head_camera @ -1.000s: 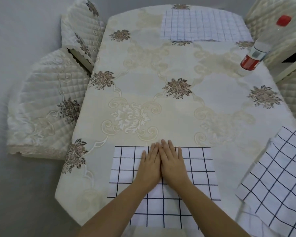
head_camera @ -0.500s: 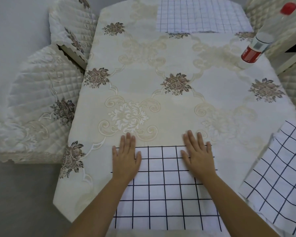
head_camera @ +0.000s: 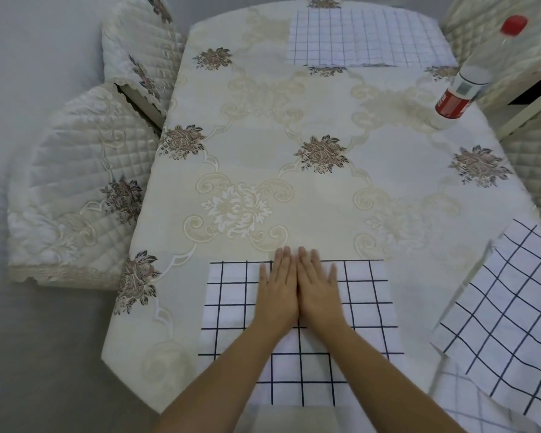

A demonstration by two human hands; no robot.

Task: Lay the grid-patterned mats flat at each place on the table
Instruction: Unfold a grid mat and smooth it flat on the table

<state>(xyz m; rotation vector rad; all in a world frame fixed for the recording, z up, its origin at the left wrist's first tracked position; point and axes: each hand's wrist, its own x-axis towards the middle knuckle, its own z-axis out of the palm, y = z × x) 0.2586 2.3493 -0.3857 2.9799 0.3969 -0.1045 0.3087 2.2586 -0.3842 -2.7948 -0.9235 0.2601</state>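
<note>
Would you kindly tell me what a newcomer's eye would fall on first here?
First, the left hand and right hand, pressed flat side by side on the near grid mat at the front edge of the table. Then the red-capped bottle standing at the far right, the far mat at the opposite end, and the right mat lying askew at the near right.
</note>
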